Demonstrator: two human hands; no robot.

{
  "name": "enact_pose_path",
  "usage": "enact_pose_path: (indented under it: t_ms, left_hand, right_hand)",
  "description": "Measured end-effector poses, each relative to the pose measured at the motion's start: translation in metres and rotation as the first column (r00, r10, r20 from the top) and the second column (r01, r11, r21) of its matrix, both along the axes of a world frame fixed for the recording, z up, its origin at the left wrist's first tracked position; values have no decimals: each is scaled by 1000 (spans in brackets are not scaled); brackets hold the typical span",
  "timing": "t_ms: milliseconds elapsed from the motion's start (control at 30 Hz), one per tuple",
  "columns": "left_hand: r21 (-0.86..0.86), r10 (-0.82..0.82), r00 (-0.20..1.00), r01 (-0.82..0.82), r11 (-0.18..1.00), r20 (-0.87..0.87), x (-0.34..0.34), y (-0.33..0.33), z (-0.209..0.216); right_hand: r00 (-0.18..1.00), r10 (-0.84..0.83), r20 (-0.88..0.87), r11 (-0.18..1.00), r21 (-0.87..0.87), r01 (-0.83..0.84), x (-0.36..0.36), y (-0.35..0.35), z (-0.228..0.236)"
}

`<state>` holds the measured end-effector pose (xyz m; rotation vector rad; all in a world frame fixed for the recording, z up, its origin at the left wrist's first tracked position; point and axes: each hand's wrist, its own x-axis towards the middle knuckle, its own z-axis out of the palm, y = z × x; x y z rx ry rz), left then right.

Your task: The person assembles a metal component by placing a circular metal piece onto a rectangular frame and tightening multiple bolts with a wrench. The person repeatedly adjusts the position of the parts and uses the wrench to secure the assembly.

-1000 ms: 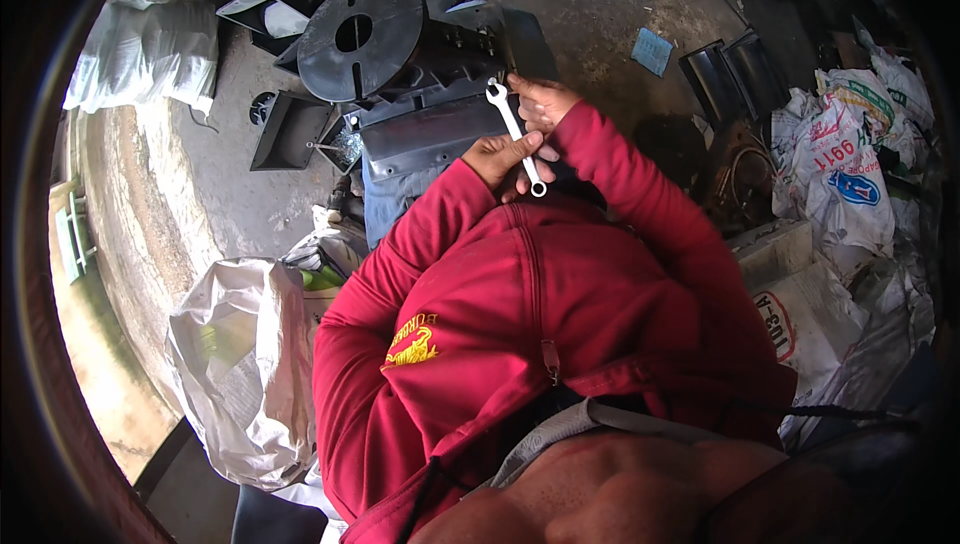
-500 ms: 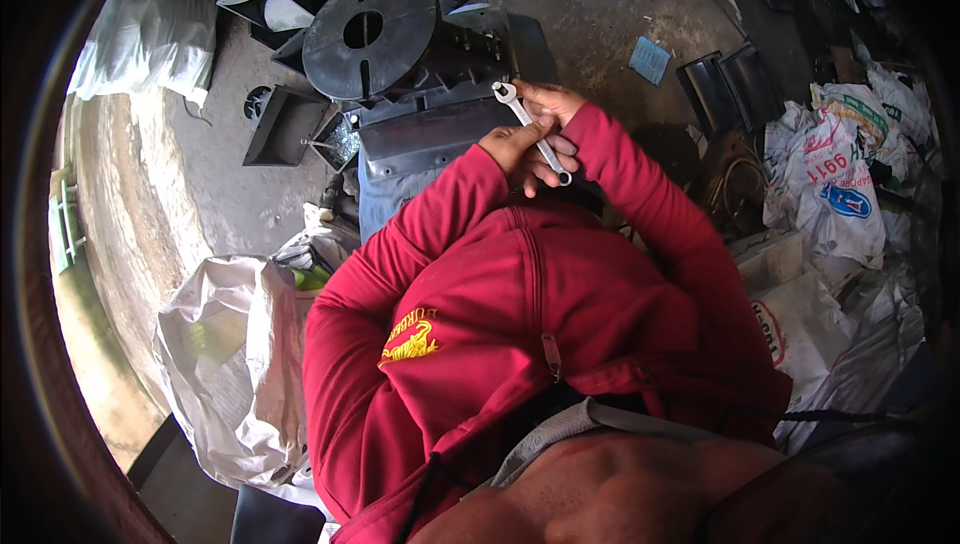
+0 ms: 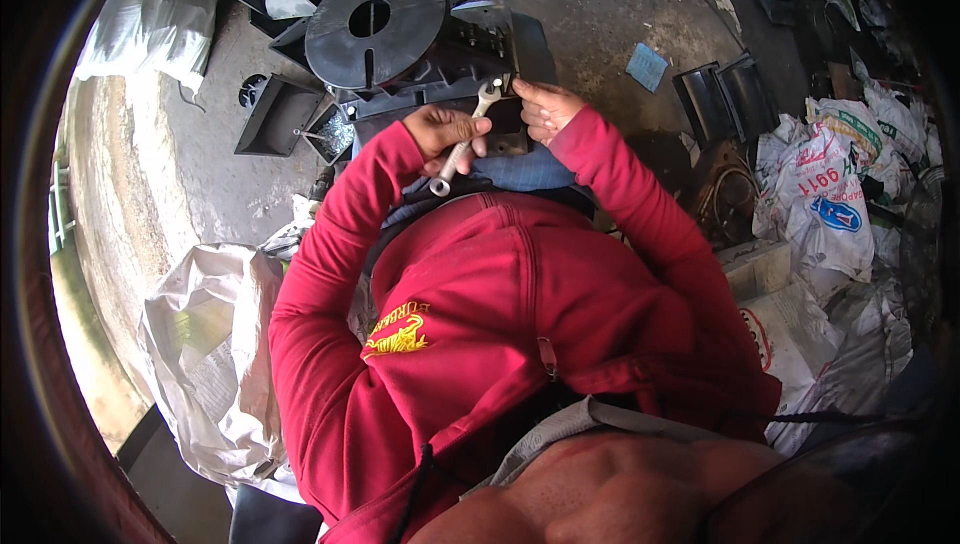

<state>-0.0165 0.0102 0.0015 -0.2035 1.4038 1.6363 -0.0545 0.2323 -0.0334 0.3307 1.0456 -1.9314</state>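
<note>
My left hand (image 3: pixel 445 134) is closed around a silver combination wrench (image 3: pixel 462 149), which slants with its open jaw pointing away from me. That jaw is at a small, bright bolt-like piece (image 3: pixel 498 83) on the near right corner of a black part. My right hand (image 3: pixel 550 111) is just right of it, thumb and forefinger pinched close to that corner; whatever is between them is too small to make out. The black part lies before my lap and carries a round black disc (image 3: pixel 415 34) with a centre hole and slots.
Left of the black part stand a dark tray (image 3: pixel 262 129) and a smaller box of small shiny hardware (image 3: pixel 335 134). Black panels (image 3: pixel 725 94) and a blue sheet (image 3: pixel 647 66) lie to the right. White sacks (image 3: pixel 815 174) are piled at far right; an open white sack (image 3: pixel 215 344) is at left.
My hands have separated. The left has moved left with the wrench, turning its jaw to the black part's corner; the right has let go of the wrench and pinches near that corner.
</note>
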Motion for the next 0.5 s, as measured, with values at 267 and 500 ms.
enact_pose_path:
  t_ms: [267, 500]
  left_hand:
    - [271, 77, 996, -83, 959, 35, 11, 46, -23]
    - [365, 210, 959, -267, 892, 189, 3, 74, -29]
  right_hand:
    - [998, 24, -58, 999, -29, -26, 1, 2, -8]
    - [997, 71, 6, 986, -148, -70, 10, 6, 0]
